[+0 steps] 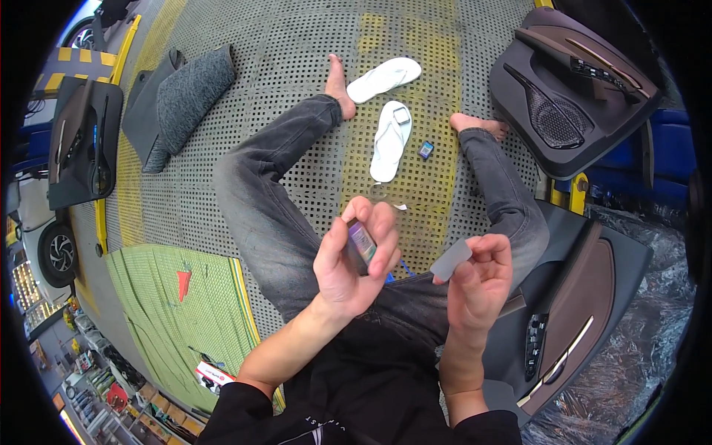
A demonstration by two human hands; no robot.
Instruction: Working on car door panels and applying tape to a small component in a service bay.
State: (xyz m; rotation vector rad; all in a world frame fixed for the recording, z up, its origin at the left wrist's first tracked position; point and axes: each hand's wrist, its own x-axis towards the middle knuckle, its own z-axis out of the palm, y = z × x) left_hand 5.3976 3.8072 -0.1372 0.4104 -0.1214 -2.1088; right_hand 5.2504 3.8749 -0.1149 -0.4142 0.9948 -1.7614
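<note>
My left hand [337,271] is raised over my lap, its fingers wrapped round a small dark rectangular piece with a shiny purple face [362,242]. Its exact kind I cannot make out. To the right, my right hand [482,285] pinches a thin grey plate with rounded corners [450,261] between thumb and fingers. The two pieces are apart. Beyond my hands lies a white flip-flop [384,159] with a small square pale piece [401,116] on it. A small dark-blue box [426,150] rests on the floor beside it.
A second white flip-flop [371,84] lies farther off. Brown-and-black car door panels [519,126] flank me on the right, another door panel [107,148] stands left. Grey carpet mats [194,93] and a green woven mat [163,311] lie on the perforated floor [289,37].
</note>
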